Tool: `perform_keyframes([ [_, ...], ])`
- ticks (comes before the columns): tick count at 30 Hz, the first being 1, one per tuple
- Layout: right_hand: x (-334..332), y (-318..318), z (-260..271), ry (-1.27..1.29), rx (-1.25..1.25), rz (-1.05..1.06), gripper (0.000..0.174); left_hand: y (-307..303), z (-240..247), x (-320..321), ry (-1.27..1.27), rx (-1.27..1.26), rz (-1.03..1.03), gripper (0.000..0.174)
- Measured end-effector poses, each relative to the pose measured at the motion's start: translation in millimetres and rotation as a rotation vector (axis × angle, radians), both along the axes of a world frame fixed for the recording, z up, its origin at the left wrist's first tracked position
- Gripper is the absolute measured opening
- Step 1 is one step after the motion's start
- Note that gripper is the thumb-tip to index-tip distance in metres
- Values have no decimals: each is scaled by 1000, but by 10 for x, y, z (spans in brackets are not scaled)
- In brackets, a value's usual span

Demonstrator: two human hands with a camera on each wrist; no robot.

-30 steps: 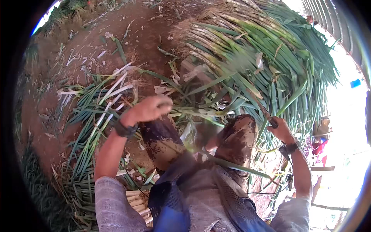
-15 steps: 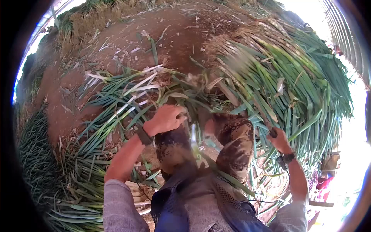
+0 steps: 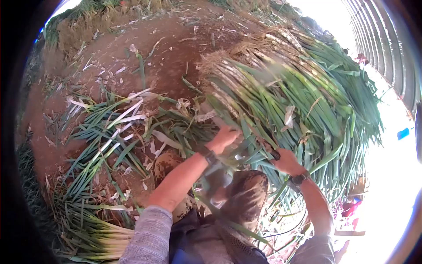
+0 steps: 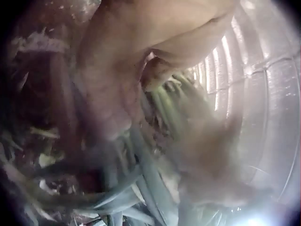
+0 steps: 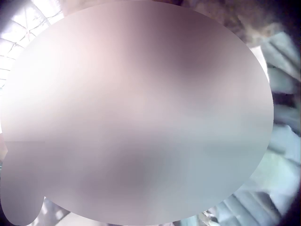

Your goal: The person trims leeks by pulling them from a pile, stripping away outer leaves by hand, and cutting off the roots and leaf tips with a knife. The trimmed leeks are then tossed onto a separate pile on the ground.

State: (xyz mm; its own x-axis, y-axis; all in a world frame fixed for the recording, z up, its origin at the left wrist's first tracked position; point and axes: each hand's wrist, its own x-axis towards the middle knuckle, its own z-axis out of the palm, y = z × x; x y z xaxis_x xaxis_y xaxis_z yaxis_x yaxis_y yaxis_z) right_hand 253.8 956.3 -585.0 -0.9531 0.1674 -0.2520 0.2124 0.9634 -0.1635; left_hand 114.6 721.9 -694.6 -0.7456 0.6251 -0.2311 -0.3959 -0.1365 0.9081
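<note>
In the head view my left hand (image 3: pixel 225 137) is held over the lower left edge of a big heap of leeks (image 3: pixel 303 105), near their pale root ends. The left wrist view shows that hand's thumb apart from its bent fingers (image 4: pixel 106 115), with green leaves (image 4: pixel 150 188) just below. My right hand (image 3: pixel 288 162) grips the dark handle (image 3: pixel 275 155) of a long, thin tool lying over the leaves; its far part blends into them. A blurred patch hides most of the right wrist view.
Cleaned leeks with white stems (image 3: pixel 125 119) lie on the soil to the left. A bundle of leeks (image 3: pixel 110 240) is at the lower left. My knees (image 3: pixel 248 189) are bent between the piles. Loose peelings litter the ground (image 3: pixel 171 57), and a ribbed wall (image 3: pixel 391 48) rises at the right.
My left hand has moved from over my knee to the right and forward, to the heap's edge. My right hand, still gripping the tool, has come inward to the left.
</note>
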Motion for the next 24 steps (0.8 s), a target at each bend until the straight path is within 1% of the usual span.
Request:
perform_keyframes([
  [1,-128,-13,24,-11,-9,-26,32,148,-70,3,-7,6,-3,25],
  [2,-224,-30,35,-25,-18,-50,33,286,-132,14,50,-56,-84,24],
  [3,-290,-45,31,40,4,-26,33,382,-197,19,109,-119,-163,23],
  [4,-376,-4,19,36,5,-23,33,484,-362,-9,105,-117,-161,23],
  [6,-512,76,-10,-104,-66,29,29,684,-712,-32,685,-340,-351,21],
  [7,-537,11,111,-127,-79,62,27,553,-533,52,677,-202,-208,18],
  [8,-559,37,156,-130,-75,56,27,597,-536,20,676,-195,-213,18],
  [10,-597,114,197,-62,-160,-67,25,658,-565,-7,116,-125,-230,20],
  [11,-614,146,229,-72,-83,-15,24,641,-416,42,107,-123,-234,20],
  [12,-625,159,268,-75,-81,-17,24,641,-247,93,225,-205,-134,24],
  [13,-624,109,394,-168,-97,-36,28,653,-143,118,343,-286,-32,29],
  [14,-623,87,462,-265,-110,-55,33,731,-248,121,338,-282,-33,29],
  [15,-607,144,432,-273,-106,-58,33,825,-399,142,657,-365,271,34],
  [16,-573,243,386,-205,-92,-48,32,892,-503,163,971,-442,584,39],
  [17,-535,302,375,-132,-78,-37,32,842,-328,93,961,-490,771,35],
  [18,-488,337,377,-134,-74,-38,32,777,-142,-38,945,-537,958,32],
  [19,-439,355,382,-154,-86,-15,32,672,47,-170,944,-535,957,32],
  [20,-391,373,391,-172,-98,7,32,550,213,-301,527,-257,1042,32],
  [21,-357,394,396,-173,-95,6,32,463,272,-359,103,20,1082,32],
  [22,-328,412,391,-185,-102,-10,31,462,100,-384,99,20,1083,32],
  [23,-310,427,379,-193,-110,-25,30,517,-186,-442,82,37,711,32],
  [24,-297,446,331,-192,-109,-24,30,553,-335,-473,66,52,340,32],
])
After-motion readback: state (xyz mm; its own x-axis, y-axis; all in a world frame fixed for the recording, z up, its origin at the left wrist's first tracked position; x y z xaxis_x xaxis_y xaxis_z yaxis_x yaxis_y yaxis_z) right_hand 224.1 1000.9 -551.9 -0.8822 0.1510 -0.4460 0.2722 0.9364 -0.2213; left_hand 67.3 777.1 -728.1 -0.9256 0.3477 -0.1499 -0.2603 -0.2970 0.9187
